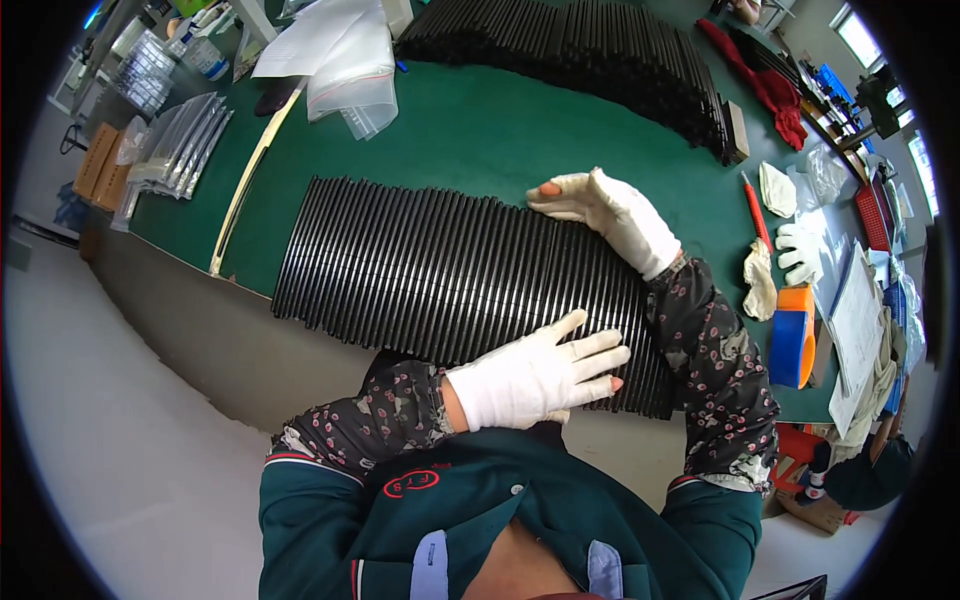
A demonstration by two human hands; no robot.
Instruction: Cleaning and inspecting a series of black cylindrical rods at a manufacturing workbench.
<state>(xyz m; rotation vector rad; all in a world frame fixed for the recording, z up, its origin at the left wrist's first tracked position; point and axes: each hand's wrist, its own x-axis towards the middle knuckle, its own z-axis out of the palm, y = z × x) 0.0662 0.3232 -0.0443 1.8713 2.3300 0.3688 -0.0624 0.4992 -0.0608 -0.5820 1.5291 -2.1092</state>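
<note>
A row of slim black rods [430, 265] lies side by side across the green table in front of me, their near ends jutting past its front edge. My left hand [535, 375], in a white glove with bare fingertips, rests on the near part of the row toward its right side, with fingers stretched out. At the far ends of the rods, toward the right, my right hand [620, 220] in a similar glove touches the row. Its fingers are bent but apart, and I see nothing gripped in them.
A larger stack of black rods [570, 40] stands at the back, with a small block [736, 132] at its right end. Plastic bags [350, 80] and a yellowish strip [250, 180] lie left. Blue tape [790, 348], spare gloves [798, 252] and a red-handled tool [754, 208] sit right.
</note>
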